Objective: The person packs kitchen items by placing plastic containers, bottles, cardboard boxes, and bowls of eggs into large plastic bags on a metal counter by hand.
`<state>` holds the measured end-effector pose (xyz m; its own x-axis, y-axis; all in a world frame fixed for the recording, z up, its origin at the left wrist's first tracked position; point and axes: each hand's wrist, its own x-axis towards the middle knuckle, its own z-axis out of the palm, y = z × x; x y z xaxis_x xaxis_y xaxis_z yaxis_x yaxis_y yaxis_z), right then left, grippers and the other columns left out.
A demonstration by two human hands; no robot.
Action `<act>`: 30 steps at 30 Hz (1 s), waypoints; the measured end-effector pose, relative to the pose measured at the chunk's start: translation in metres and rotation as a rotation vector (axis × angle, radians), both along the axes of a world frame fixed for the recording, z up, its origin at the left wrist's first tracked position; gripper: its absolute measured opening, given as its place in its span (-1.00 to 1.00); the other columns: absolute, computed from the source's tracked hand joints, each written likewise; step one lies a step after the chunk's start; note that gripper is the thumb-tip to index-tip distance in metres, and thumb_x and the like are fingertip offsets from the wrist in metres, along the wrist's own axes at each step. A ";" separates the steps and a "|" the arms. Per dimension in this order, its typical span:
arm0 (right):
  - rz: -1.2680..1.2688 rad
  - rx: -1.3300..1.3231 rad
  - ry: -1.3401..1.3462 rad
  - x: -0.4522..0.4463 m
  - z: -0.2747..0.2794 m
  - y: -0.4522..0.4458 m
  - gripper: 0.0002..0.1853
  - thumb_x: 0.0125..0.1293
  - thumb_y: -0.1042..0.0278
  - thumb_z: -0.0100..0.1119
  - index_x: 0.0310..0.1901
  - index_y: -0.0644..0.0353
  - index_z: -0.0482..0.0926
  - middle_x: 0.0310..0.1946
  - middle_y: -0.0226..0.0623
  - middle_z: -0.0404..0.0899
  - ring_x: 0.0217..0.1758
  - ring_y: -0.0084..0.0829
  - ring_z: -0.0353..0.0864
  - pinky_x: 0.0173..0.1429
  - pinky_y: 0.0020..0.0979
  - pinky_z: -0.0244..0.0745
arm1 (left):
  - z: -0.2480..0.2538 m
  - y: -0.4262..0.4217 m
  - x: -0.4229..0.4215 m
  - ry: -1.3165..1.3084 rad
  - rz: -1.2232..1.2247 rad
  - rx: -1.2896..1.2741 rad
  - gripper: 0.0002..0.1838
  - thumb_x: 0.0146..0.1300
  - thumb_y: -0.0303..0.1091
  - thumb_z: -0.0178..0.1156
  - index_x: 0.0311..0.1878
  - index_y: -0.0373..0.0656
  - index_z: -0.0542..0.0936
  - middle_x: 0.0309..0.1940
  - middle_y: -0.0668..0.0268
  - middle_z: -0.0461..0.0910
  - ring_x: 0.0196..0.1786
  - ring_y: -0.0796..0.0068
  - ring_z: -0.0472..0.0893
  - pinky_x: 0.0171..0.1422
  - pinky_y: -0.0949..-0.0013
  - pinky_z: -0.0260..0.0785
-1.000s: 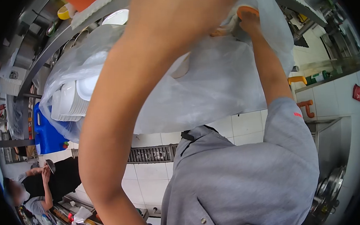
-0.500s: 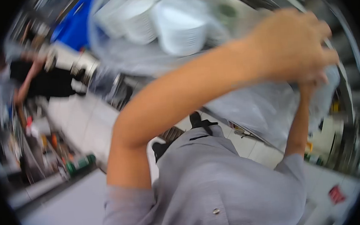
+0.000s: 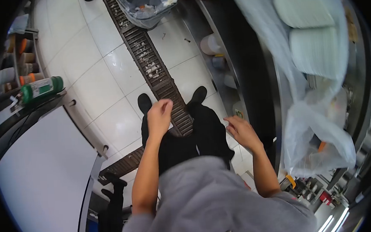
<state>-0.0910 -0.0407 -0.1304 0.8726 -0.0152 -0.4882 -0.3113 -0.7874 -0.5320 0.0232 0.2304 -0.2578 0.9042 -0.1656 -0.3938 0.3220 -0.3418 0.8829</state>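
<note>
My left hand (image 3: 159, 117) hangs in front of my legs with its fingers curled against the thumb. Whether anything is in it is hidden. My right hand (image 3: 241, 131) is held out beside my right thigh, fingers apart and nothing in it. Right of it, on a steel counter, lies a clear plastic bag (image 3: 306, 140) with its loose, crumpled end toward me. Stacks of white foam-like containers (image 3: 313, 50) show inside the bag. Neither hand touches the bag.
A floor drain grate (image 3: 150, 63) with scraps on it runs between my feet. Ahead stands a lined trash bin (image 3: 148, 20). A white-topped counter (image 3: 44, 175) is at left, near a green-capped bottle (image 3: 43, 88). Another person's dark-clothed legs (image 3: 114, 201) show at lower left.
Both hands have come down from the plastic bag at the upper right and are now apart in front of my body. The view has turned toward the floor.
</note>
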 end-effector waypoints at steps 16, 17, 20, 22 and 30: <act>-0.450 -0.460 -0.793 0.225 -0.281 -0.215 -0.78 0.31 0.51 0.19 -0.02 0.18 0.64 -0.37 -0.31 0.62 -0.34 -0.51 0.62 -0.22 -0.43 0.53 | -0.264 -0.057 0.015 0.444 -0.627 -0.206 -0.81 0.34 -0.35 0.29 -0.09 -0.25 0.70 -0.30 0.16 0.59 -0.24 0.33 0.62 -0.18 0.34 0.42; -0.429 -0.561 -0.815 0.238 -0.277 -0.251 -0.73 0.28 0.47 0.22 0.03 0.17 0.62 -0.37 -0.28 0.64 -0.33 -0.41 0.64 -0.17 -0.38 0.56 | -0.275 -0.052 0.012 0.333 -0.672 -0.125 -0.79 0.34 -0.33 0.29 -0.07 -0.24 0.69 -0.30 0.14 0.60 -0.26 0.28 0.63 -0.21 0.30 0.43; -0.246 -0.984 -0.882 0.285 -0.282 -0.411 -0.58 0.19 0.46 0.24 0.13 0.11 0.55 -0.10 -0.19 0.64 -0.05 -0.16 0.62 0.10 -0.16 0.52 | -0.286 -0.055 0.017 0.281 -0.627 0.064 -0.76 0.33 -0.31 0.29 -0.03 -0.24 0.68 -0.31 0.12 0.61 -0.28 0.22 0.65 -0.24 0.25 0.46; -0.127 -1.116 -0.999 0.311 -0.269 -0.491 -0.52 0.15 0.46 0.25 0.17 0.09 0.53 0.01 -0.16 0.61 0.07 -0.10 0.59 0.17 -0.09 0.49 | -0.288 -0.067 0.022 0.347 -0.513 0.162 -0.74 0.32 -0.31 0.30 -0.01 -0.24 0.66 -0.32 0.12 0.62 -0.29 0.20 0.65 -0.25 0.23 0.47; 0.049 -1.291 -0.215 0.345 -0.259 -0.512 -0.15 -0.02 0.42 0.46 0.38 0.07 0.35 0.35 -0.05 0.38 0.40 0.02 0.37 0.39 -0.04 0.39 | -0.310 -0.086 0.019 0.337 -0.446 0.161 -0.67 0.36 -0.19 0.26 -0.03 -0.31 0.62 -0.31 0.05 0.64 -0.33 0.14 0.66 -0.23 0.23 0.49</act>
<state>0.2539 -0.5531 -0.3893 0.9436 -0.3311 0.0022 -0.2722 -0.7720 0.5744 0.0423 0.1441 -0.5673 0.5812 -0.4156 -0.6997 0.3707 -0.6302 0.6822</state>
